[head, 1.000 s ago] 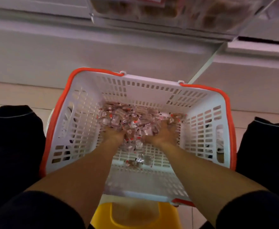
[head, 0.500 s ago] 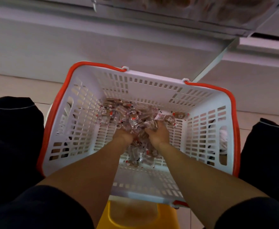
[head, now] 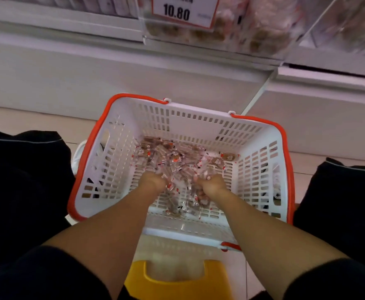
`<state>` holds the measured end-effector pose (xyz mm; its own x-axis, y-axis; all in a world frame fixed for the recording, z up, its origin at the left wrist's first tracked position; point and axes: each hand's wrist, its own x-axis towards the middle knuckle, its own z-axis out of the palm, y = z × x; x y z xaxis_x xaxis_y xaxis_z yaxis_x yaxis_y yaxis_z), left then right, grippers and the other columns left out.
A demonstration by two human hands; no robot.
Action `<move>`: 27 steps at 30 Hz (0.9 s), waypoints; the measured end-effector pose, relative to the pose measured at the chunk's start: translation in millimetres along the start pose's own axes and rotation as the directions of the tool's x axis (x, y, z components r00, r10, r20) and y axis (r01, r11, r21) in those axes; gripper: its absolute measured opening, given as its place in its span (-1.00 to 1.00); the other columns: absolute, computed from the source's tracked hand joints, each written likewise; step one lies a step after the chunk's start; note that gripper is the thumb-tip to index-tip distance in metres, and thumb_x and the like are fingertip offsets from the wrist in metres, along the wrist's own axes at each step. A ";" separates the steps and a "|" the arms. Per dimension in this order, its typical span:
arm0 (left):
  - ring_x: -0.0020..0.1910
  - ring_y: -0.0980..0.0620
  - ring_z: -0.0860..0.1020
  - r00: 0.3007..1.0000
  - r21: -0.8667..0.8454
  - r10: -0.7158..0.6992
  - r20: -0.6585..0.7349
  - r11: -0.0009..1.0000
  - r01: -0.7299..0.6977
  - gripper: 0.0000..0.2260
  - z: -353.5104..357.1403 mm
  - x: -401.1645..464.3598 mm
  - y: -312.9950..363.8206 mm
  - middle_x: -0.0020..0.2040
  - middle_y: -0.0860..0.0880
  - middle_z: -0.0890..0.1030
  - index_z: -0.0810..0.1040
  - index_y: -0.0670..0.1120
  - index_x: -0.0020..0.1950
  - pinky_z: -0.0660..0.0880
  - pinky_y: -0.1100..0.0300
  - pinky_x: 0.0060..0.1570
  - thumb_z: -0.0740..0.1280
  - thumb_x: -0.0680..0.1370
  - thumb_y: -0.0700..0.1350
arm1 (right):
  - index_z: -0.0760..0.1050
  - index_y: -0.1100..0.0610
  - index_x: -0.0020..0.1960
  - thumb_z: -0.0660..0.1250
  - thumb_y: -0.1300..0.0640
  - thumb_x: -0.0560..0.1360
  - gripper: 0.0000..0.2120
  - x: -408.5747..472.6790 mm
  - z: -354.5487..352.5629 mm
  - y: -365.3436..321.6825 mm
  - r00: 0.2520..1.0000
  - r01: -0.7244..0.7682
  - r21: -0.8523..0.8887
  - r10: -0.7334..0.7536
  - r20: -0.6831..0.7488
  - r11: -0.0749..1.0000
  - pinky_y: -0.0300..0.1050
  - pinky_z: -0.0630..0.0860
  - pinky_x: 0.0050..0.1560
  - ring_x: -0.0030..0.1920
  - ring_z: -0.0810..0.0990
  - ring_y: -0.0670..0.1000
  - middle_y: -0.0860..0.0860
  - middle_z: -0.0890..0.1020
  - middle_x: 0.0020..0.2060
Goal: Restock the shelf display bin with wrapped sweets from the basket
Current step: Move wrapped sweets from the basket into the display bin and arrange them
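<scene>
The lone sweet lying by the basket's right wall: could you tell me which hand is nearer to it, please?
Right. The right hand grips sweets just below and left of the lone sweet; the left hand is farther off, across the pile.

Short black sleeves (head: 36,276), black trousers (head: 21,169) with pale piping

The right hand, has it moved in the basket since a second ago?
Yes. The right hand has drawn back from the far wall of the basket toward its near side, fingers now curled round the wrapped sweets.
</scene>
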<state>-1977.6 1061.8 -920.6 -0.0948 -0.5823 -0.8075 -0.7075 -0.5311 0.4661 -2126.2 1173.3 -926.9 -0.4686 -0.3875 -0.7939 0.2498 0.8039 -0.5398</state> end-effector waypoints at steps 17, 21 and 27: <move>-0.02 -0.07 0.68 0.869 -0.563 0.281 0.408 0.826 -0.003 -0.45 -57.0 -63.9 62.9 0.15 -0.17 0.62 0.44 -0.22 0.34 0.63 0.14 -0.16 0.49 0.38 -0.21 | 0.55 0.22 0.24 0.38 0.33 0.53 -0.71 -78.0 -70.4 -104.7 0.891 0.166 0.180 -0.226 0.393 0.970 0.05 0.64 0.07 0.04 0.68 0.15 0.18 0.69 0.06; -0.16 -0.03 0.70 0.719 -0.480 0.487 0.496 0.844 -0.240 -0.64 -90.5 -110.4 134.4 -0.08 -0.09 0.70 0.49 -0.09 0.18 0.65 0.10 -0.14 0.43 0.41 -0.26 | 0.56 0.17 0.16 0.32 0.29 0.55 -0.80 -114.8 -105.1 -164.8 0.802 0.278 0.196 -0.339 0.491 0.940 -0.06 0.66 0.00 0.00 0.71 0.09 0.16 0.68 0.06; -0.18 -0.09 0.68 0.600 -0.129 0.578 0.553 0.771 -0.623 -0.60 -138.3 -186.5 202.3 -0.10 -0.13 0.71 0.46 0.02 0.26 0.64 0.15 -0.23 0.41 0.50 -0.30 | 0.55 0.12 0.18 0.33 0.28 0.55 -0.77 -178.6 -130.7 -230.2 0.724 0.440 0.141 -0.443 0.528 0.887 -0.12 0.66 -0.16 -0.11 0.72 0.07 0.13 0.69 -0.15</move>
<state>-2006.2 977.8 -625.8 -0.8530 -0.3159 -0.4153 -0.3961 -0.1262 0.9095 -2210.8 1116.4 -624.3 -0.0022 -0.8754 -0.4834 0.1351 0.4787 -0.8675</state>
